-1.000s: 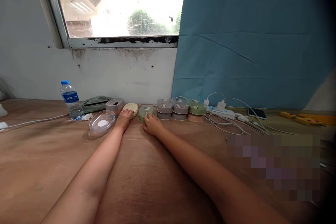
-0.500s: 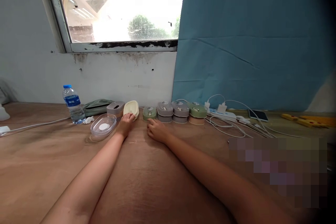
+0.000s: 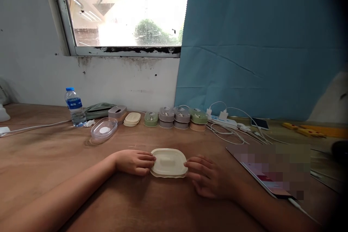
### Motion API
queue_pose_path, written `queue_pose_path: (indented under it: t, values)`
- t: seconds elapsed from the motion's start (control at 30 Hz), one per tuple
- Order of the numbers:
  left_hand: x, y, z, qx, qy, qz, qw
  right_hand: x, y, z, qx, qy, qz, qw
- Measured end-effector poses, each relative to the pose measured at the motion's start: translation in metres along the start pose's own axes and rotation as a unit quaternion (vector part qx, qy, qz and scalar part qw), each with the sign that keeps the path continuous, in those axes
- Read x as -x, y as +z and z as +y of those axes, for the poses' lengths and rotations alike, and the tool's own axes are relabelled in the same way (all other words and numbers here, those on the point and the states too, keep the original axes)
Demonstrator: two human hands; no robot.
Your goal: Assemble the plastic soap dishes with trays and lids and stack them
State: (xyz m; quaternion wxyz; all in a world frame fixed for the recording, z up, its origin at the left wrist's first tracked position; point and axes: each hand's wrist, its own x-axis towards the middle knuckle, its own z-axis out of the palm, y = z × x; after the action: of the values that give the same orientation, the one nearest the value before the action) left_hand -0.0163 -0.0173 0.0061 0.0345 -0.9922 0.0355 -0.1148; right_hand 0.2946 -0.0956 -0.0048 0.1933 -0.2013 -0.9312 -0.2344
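In front of me, a cream plastic lid (image 3: 168,163) with rounded corners lies flat at or just above the table. A second pale edge shows along its near side. The fingers of my left hand (image 3: 136,162) close on its left end, thumb mostly hidden. At the right end, my right hand (image 3: 205,174) pinches the rim with its fingertips. Farther back, more cream lids (image 3: 132,118) lie in a low stack. To their left are a grey-and-tan box (image 3: 117,113) and a clear plastic lid or tray (image 3: 104,130) with a white round patch.
Green and grey lunch boxes (image 3: 174,116) line the wall. A water bottle (image 3: 74,108) and a green pouch (image 3: 99,110) are at left. Right, there are a power strip with cables (image 3: 224,121), a phone (image 3: 259,123), yellow tools (image 3: 303,130) and a partly blurred tablet-like device (image 3: 261,179).
Both hands have come back toward me from the row by the wall. A cream lid is now between them, while other cream lids remain lying at the back.
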Motion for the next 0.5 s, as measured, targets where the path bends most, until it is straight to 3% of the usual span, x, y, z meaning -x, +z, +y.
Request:
queue_pose_path:
  t: [0.13,0.2,0.23,0.27,0.3,0.4,0.5]
  values:
    - [-0.002,-0.005,-0.031,0.012,-0.007,-0.012,1.0,-0.011,-0.002,-0.005,-0.043,0.079,-0.041,0.995]
    - [0.009,-0.01,-0.059,-0.052,-0.11,0.008,0.993,-0.016,-0.002,-0.005,-0.06,0.102,-0.044,0.992]
    - [0.016,-0.014,-0.075,-0.105,-0.215,0.043,0.97,-0.017,-0.002,-0.005,-0.067,0.108,-0.045,0.991]
    - [0.024,-0.018,-0.091,-0.158,-0.338,0.075,0.925,-0.018,-0.002,-0.005,-0.073,0.112,-0.048,0.99]
    - [0.032,-0.023,-0.107,-0.202,-0.466,0.113,0.854,-0.018,-0.002,-0.005,-0.078,0.114,-0.052,0.989]
    - [0.054,-0.035,-0.142,-0.231,-0.576,0.149,0.77,-0.019,-0.002,-0.005,-0.087,0.122,-0.067,0.986]
    - [0.069,-0.04,-0.157,-0.217,-0.637,0.145,0.726,-0.019,-0.001,-0.005,-0.09,0.125,-0.075,0.985]
